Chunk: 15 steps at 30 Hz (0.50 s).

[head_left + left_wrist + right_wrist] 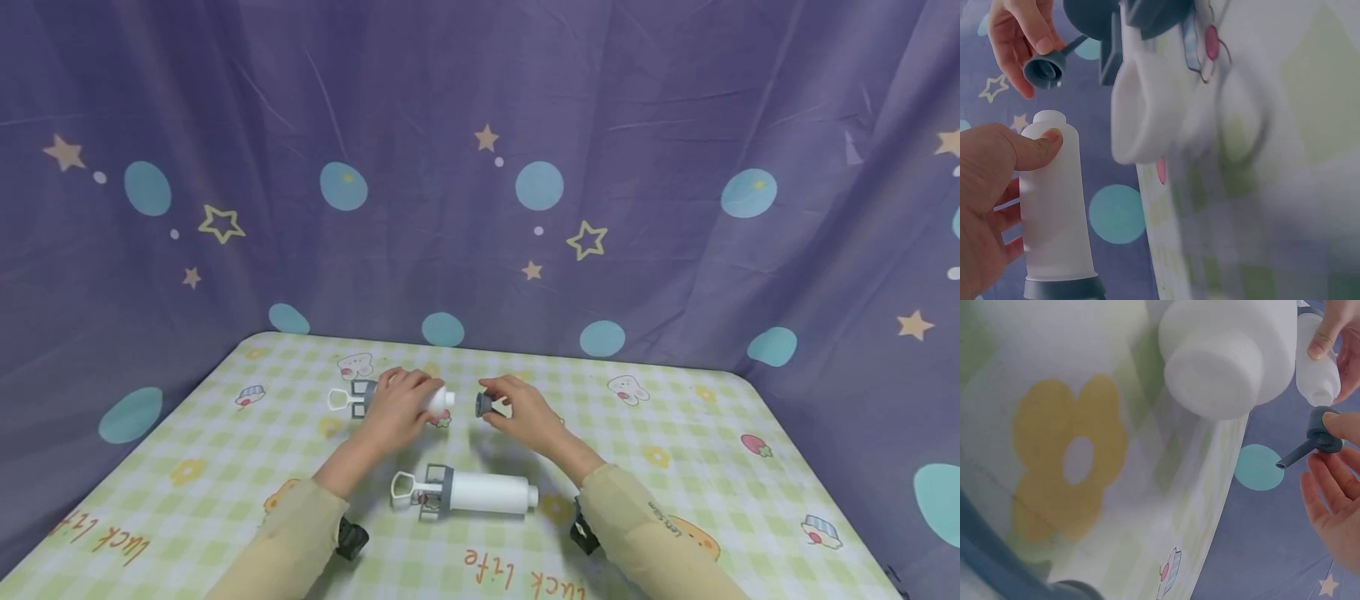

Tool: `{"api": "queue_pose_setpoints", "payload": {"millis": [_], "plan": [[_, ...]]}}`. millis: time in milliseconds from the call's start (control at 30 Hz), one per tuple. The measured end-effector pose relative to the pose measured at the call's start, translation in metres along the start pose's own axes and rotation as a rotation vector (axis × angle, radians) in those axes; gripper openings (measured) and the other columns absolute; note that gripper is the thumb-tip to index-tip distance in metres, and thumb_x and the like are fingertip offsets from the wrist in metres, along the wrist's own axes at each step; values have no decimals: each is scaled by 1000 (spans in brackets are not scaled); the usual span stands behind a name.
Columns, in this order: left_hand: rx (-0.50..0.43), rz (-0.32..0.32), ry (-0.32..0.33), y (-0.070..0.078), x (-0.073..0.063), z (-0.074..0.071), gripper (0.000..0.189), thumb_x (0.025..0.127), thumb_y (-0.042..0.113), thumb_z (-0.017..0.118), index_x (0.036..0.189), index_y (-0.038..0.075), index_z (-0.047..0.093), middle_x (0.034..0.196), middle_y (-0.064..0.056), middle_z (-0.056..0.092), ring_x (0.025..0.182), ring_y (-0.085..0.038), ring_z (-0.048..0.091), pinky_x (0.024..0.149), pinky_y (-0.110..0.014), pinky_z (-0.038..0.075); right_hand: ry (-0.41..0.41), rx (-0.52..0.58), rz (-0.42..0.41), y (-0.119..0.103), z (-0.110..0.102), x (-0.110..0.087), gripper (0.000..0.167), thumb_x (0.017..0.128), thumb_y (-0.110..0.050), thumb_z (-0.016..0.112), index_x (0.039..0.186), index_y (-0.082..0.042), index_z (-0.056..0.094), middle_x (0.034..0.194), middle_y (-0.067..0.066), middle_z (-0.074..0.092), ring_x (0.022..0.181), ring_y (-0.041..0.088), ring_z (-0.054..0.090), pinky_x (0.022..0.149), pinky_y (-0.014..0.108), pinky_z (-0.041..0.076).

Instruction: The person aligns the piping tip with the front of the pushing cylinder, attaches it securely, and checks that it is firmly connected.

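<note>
My left hand point(399, 408) grips a white syringe-like pump point(438, 401) around its barrel; a grey collar and white loop handle stick out to the left. The barrel's white neck point(1050, 117) is bare, with my left thumb close below it. Between the thumb and fingers of my right hand point(528, 414) is a dark grey nozzle cap point(1317, 428) with a thin angled spout. Its hollow underside point(1046, 72) faces the neck, a short gap apart. Nearer me, a second similar pump point(489, 493) lies on the table, its neck pointing right.
The table wears a green and white checked cloth point(247, 467) printed with cartoons and lettering. A purple curtain point(450, 100) with stars and blue dots hangs behind it. Dark wrist devices point(351, 538) sit under both forearms, either side of the second pump.
</note>
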<state>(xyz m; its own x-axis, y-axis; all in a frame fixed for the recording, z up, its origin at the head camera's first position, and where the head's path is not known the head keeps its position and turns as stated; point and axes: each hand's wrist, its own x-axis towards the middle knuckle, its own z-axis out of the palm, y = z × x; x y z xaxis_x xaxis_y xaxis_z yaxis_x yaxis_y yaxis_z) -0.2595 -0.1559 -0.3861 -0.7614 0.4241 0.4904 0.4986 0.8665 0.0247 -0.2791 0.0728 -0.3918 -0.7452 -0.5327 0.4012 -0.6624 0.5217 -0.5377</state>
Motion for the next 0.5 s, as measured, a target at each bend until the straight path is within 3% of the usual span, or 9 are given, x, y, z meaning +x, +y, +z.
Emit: {"api": "queue_pose_setpoints", "payload": {"millis": [100,400,500], "plan": [[4,21,19,4,2,-3,47,71,22,76,114,12,61,107,-5,61,101,-26,54,100,-50,31,4,22,10,0,1,2,40,80,-11,68,117,-4,56,106,7,60,95,21,60,79,37,51],[21,59,19,14,6,-6,48,72,24,75,116,15,60,107,-4,60,100,-23,55,100,-47,31,27,8,3,-5,1,3,31,80,-14,69,109,-9,60,102,1,61,92,15,59,78,26,50],[19,62,11,18,7,-7,47,72,24,75,116,15,60,107,-3,60,100,-22,55,99,-46,32,36,10,-16,-7,0,3,30,80,-13,70,108,-9,60,101,2,61,92,17,59,79,30,51]]}}
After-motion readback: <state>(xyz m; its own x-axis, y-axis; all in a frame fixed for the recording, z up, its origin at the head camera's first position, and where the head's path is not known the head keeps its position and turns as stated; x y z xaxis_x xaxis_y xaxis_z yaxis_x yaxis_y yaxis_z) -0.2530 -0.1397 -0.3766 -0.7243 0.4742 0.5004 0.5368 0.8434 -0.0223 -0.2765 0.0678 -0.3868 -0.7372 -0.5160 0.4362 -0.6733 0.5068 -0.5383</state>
